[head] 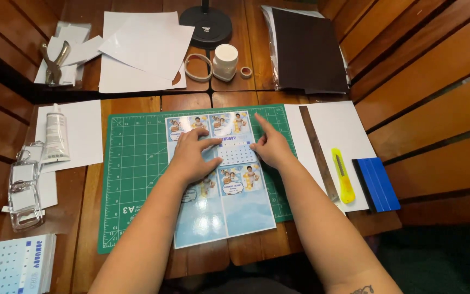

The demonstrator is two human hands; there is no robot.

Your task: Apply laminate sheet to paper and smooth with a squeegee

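Pressing both flat, open hands, my left hand and right hand steadied a small calendar pad on the printed sheet over the green cutting mat

Brown slatted wooden table, slatted wooden wall right, dark floor below.

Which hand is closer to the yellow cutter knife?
The right hand. It rests on the printed sheet, nearer the yellow cutter; the left hand lies farther away.

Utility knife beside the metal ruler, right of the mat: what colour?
Yellow plastic utility knife, lying on white paper; head view shows it best.
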